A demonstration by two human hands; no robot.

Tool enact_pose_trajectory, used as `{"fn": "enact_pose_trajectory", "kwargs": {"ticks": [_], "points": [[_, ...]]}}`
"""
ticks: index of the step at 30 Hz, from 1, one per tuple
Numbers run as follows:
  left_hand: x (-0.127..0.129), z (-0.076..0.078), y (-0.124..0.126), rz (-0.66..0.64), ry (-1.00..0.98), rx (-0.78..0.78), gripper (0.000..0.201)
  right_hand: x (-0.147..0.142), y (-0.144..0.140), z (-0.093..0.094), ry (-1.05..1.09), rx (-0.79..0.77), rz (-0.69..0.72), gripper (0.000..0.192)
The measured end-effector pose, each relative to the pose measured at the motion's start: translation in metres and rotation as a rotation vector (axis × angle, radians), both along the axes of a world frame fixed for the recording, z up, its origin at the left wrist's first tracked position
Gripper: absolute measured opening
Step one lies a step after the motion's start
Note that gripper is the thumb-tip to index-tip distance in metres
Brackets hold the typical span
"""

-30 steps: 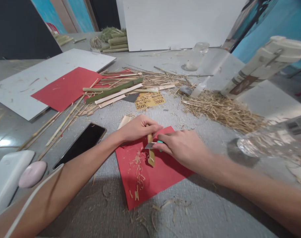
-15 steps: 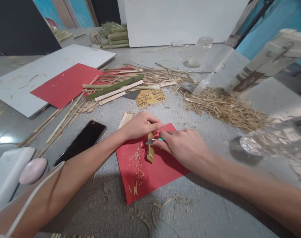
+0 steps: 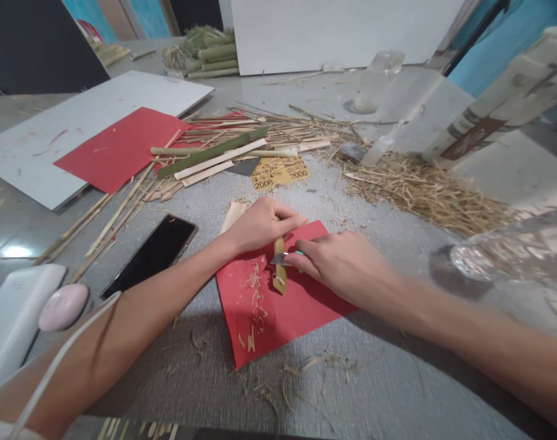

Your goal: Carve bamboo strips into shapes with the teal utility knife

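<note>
A short bamboo strip [image 3: 280,280] lies over a red sheet [image 3: 301,311], its far end pinched in my left hand [image 3: 264,225]. My right hand [image 3: 345,263] is closed round a craft knife [image 3: 278,259] with a turquoise handle, most of which the fingers hide. The blade lies across the strip, just on the near side of my left fingers. Thin curled shavings [image 3: 256,293] are scattered on the sheet to the left of the strip. A pale flat piece of wood [image 3: 232,215] shows behind my left wrist.
A phone [image 3: 152,253], a pink rounded case [image 3: 64,307] and a white box [image 3: 19,324] lie at left. Bamboo sticks [image 3: 223,153] and yellow sandpaper [image 3: 281,173] are beyond my hands. Straw shavings [image 3: 425,189] and a clear bottle [image 3: 512,247] stand at right.
Both hands keep their holds on the bamboo strip and the knife. The blade has shifted only slightly against the strip, and the whole view has moved a little.
</note>
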State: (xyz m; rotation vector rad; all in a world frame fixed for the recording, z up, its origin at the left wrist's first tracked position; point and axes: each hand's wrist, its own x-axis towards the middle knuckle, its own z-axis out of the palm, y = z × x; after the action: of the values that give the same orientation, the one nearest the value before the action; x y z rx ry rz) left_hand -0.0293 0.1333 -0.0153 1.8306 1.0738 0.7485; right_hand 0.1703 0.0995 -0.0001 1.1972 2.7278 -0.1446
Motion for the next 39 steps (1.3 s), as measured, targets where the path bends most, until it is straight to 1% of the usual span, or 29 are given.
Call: {"fn": "enact_pose_trajectory", "kwargs": {"ticks": [3,5,8,11,13,18,25,31,34,37,39], "points": [[0.0004,0.0009,-0.0003,0.010,0.013,0.011,0.049,0.0025,-0.0007,-0.0052,0.060,-0.027,0.054,0.063],[0.0009,0.0014,-0.0007,0.026,0.017,0.011,0.050,0.0041,0.0003,-0.0077,0.099,-0.048,0.064,0.063],[0.0017,0.0017,-0.0006,0.033,0.006,-0.001,0.053,0.0051,0.0024,-0.0076,0.112,-0.047,0.006,0.064],[0.0022,0.0016,0.0000,0.017,0.009,0.010,0.052,0.0044,0.0015,-0.0046,0.081,0.015,-0.081,0.065],[0.0024,0.0015,0.0002,0.018,0.022,0.019,0.052,0.0034,-0.0002,-0.0031,0.076,0.045,-0.092,0.066],[0.0027,0.0012,-0.0005,0.038,0.061,0.028,0.052,0.0016,-0.0006,-0.0042,0.101,0.067,-0.037,0.064],[0.0030,0.0003,-0.0010,0.047,0.064,0.028,0.055,0.0032,0.0008,-0.0071,0.128,0.074,0.028,0.062],[0.0032,0.0022,-0.0015,0.061,0.079,0.015,0.054,0.0029,-0.0031,-0.0051,0.122,0.021,0.116,0.056],[0.0043,0.0023,-0.0018,0.067,0.077,0.020,0.054,0.0025,-0.0035,-0.0036,0.129,0.038,0.059,0.055],[0.0052,0.0016,-0.0017,0.062,0.066,0.036,0.054,0.0023,-0.0040,-0.0029,0.148,0.116,-0.020,0.055],[0.0053,0.0011,-0.0014,0.058,0.061,0.039,0.054,0.0022,-0.0051,-0.0030,0.164,0.159,-0.032,0.058]]}}
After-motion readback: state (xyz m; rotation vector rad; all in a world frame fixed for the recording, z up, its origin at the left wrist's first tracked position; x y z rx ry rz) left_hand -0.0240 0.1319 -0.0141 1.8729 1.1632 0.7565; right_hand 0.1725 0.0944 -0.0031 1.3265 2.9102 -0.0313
